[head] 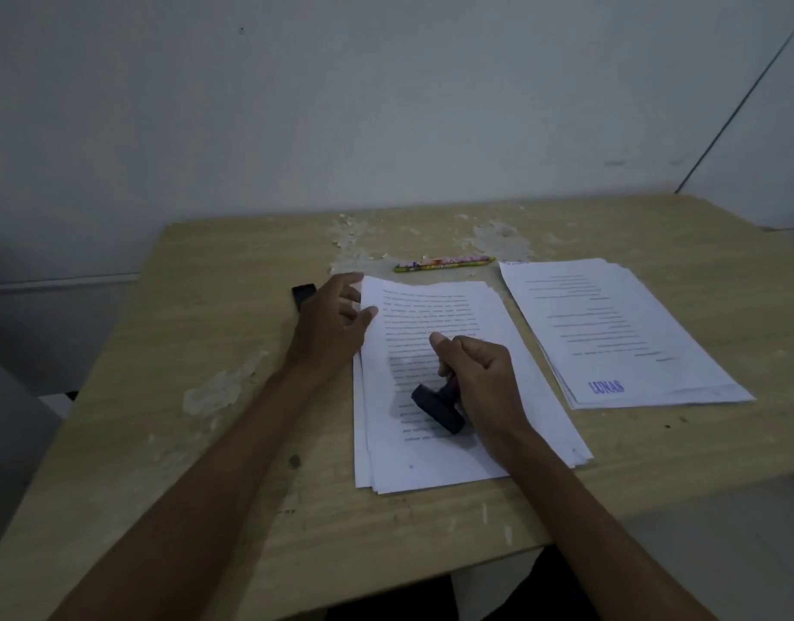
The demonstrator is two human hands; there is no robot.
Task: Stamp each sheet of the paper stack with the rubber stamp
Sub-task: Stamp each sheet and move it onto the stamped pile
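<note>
The rubber stamp is hanging tilted under the right hand, which is clenching its handle, the dark base low over the paper stack, seemingly lining up a print. Beyond that hand, the left hand is resting loose-fingered on the stack's far left corner, probably steadying it. Off the right hand's outer side, a stamped pile is lying apart, showing its purple mark, likely keeping finished sheets separate.

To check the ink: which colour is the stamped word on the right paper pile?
Purple-blue; the stamped word shows clearly in the head view.
</note>
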